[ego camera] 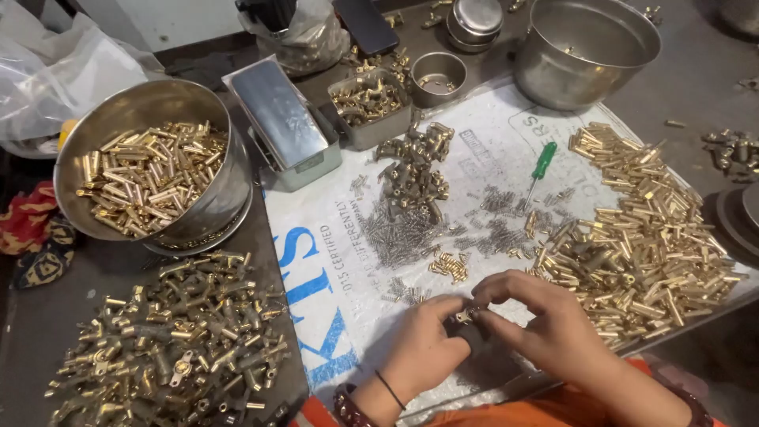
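Hands meet at the near edge of the white printed sack [490, 150]: left hand [419, 348] and right hand [545, 324] both pinch one small brass fitting [466, 315] between fingertips. Sack carries big blue block lettering at its left side and faint grey print farther up. Beyond lie a steel pin pile [403, 233], green-handled screwdriver [540, 170], brass tube heap [648, 229]; crumpled clear plastic bag [47, 71] far left.

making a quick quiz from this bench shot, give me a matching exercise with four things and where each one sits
Things:
1. screwdriver
2. big steel bowl of brass tubes
3. empty steel pot
4. small brass part

Places:
a. far right, top
b. between the fingertips of both hands
c. on the white sack, centre right
d. left, above a heap of fittings

Pairs: 1-c, 2-d, 3-a, 4-b
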